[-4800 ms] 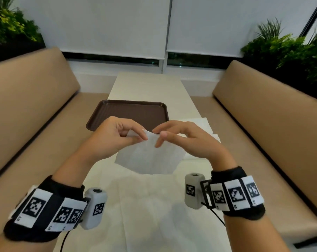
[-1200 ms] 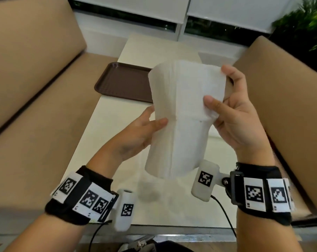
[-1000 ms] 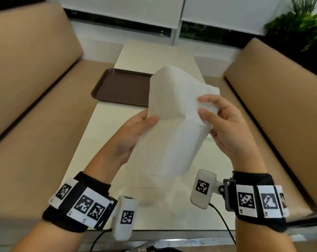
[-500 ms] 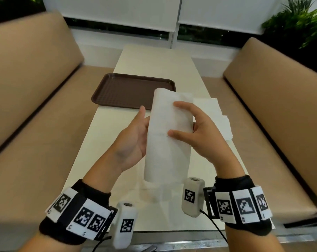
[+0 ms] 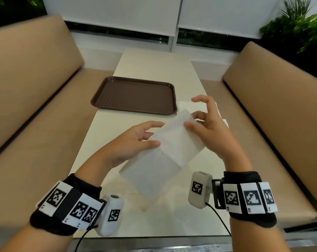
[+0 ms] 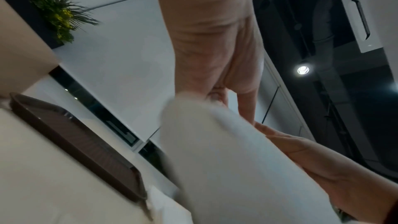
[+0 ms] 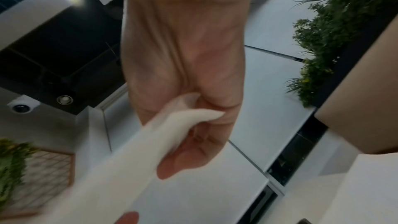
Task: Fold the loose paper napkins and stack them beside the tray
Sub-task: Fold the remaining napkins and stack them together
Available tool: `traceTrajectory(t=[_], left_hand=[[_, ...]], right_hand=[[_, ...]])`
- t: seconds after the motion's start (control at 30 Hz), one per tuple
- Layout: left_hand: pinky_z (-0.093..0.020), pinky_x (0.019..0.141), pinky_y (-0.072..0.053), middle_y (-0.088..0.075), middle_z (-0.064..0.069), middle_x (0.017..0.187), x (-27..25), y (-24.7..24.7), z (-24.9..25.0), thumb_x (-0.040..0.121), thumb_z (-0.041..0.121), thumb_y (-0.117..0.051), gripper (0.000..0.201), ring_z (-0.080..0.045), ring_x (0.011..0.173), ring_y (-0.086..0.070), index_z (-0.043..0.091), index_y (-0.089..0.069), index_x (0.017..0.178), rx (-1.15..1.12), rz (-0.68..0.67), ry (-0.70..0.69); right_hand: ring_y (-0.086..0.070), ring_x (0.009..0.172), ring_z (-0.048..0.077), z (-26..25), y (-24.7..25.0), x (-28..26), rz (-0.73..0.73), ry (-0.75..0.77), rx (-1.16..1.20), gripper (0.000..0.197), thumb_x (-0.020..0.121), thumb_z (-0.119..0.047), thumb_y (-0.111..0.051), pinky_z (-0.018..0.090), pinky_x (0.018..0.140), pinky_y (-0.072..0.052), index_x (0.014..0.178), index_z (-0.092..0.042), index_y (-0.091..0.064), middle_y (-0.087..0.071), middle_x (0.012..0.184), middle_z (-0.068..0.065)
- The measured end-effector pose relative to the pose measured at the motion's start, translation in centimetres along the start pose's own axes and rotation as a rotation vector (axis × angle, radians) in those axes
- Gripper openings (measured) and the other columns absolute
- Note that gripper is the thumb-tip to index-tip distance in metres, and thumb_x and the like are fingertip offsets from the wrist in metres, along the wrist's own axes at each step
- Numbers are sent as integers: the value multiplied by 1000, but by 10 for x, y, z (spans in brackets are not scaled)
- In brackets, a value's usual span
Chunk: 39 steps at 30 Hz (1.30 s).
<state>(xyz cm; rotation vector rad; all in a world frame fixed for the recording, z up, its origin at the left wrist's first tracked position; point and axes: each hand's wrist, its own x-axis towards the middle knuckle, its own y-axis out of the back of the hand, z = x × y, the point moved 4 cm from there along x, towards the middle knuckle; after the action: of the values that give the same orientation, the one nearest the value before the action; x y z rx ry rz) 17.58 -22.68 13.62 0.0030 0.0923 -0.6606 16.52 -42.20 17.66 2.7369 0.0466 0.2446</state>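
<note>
A white paper napkin (image 5: 172, 151), folded into a long strip, hangs in the air above the near half of the table, tilted with its far end up and to the right. My left hand (image 5: 154, 133) pinches its left edge near the middle, thumb on top. My right hand (image 5: 192, 121) pinches the far upper end between thumb and forefinger, the other fingers spread upward. The left wrist view shows the napkin (image 6: 226, 159) close and blurred beside the tray (image 6: 75, 139). The right wrist view has the napkin (image 7: 129, 159) running between the right thumb and fingers. The empty brown tray (image 5: 134, 95) lies further back.
Folded white napkins (image 5: 185, 105) lie flat on the cream table (image 5: 117, 179) just right of the tray, partly behind my right hand. Tan padded benches (image 5: 26, 106) run along both sides. Plants stand behind the benches.
The napkin, held up wide a second ago, was closed into a narrow strip, then lowered and tipped from upright to a slant. Both hands came down with it.
</note>
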Motion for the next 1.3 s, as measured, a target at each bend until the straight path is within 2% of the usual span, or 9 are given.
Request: traceTrajectory(t=[0.1, 0.27, 0.4, 0.57, 0.73, 0.9, 1.1, 1.17, 1.3], left_hand=[[-31, 70, -56, -70, 3, 98, -1, 16, -10, 86, 1, -62, 52, -22, 84, -70, 39, -56, 119, -26, 60, -33], [-19, 72, -52, -73, 6, 89, 6, 41, -27, 92, 0, -54, 37, -9, 84, -67, 27, -77, 80, 132, 211, -9], [-24, 80, -52, -72, 7, 100, 16, 52, -31, 97, 5, -47, 40, -9, 93, -65, 29, -77, 85, 116, 287, -10], [-16, 64, -49, -68, 9, 88, 29, 53, -38, 100, 6, -41, 44, -8, 80, -61, 25, -74, 79, 75, 288, 18], [-17, 66, -53, -74, 7, 94, 64, 44, -32, 88, -1, -59, 24, -10, 82, -70, 16, -69, 101, 2, 144, 145], [-14, 61, -52, -71, -4, 87, 156, 57, -16, 87, -6, -60, 22, -16, 82, -67, 9, -73, 79, -8, 355, 92], [-27, 68, -54, -59, -16, 116, 279, 41, -33, 85, -4, -64, 28, -24, 90, -61, 16, -64, 104, 71, 363, 117], [-20, 65, -49, -55, -11, 121, 309, 35, -44, 84, -2, -65, 34, -16, 90, -55, 15, -63, 114, 232, 383, 114], [-22, 95, -39, -51, -10, 136, 351, 28, -74, 88, -3, -58, 34, -21, 124, -48, 6, -61, 121, 490, 361, 144]], right_hand=[[-62, 82, 30, 16, 7, -1, 64, -34, 48, 35, 93, -5, -53, 39, 65, -49, 97, -39, -51, -59, 92, -3], [-60, 88, 18, 40, 17, 0, 100, -96, 29, 36, 95, -3, -49, 31, 75, -48, 84, -29, -71, -68, 99, -6], [-63, 84, 14, 52, 16, -3, 65, -162, 37, 26, 93, -8, -56, 32, 78, -52, 101, -27, -71, -70, 103, 0], [-67, 84, 15, 68, 18, -5, 48, -204, 155, 26, 92, -7, -58, 23, 67, -53, 108, -24, -68, -69, 108, 5], [-67, 97, 24, 88, 39, 11, 12, -236, 181, 41, 89, -2, -60, 33, 77, -57, 115, -34, -62, -63, 117, 3], [-62, 75, 16, 104, 90, 79, 172, -230, 42, 28, 86, 7, -58, 16, 66, -51, 100, -16, -66, -65, 112, 4], [-58, 89, 19, 168, 139, 169, 328, -355, -215, 33, 88, 4, -51, 14, 58, -46, 114, -12, -63, -60, 118, 9], [-54, 99, 21, 193, 147, 184, 300, -413, -306, 41, 88, 6, -46, 20, 70, -46, 126, -6, -56, -55, 126, 12], [-43, 126, 28, 237, 148, 199, 116, -527, -547, 38, 95, -6, -42, 29, 102, -35, 133, -6, -48, -43, 139, 12]])
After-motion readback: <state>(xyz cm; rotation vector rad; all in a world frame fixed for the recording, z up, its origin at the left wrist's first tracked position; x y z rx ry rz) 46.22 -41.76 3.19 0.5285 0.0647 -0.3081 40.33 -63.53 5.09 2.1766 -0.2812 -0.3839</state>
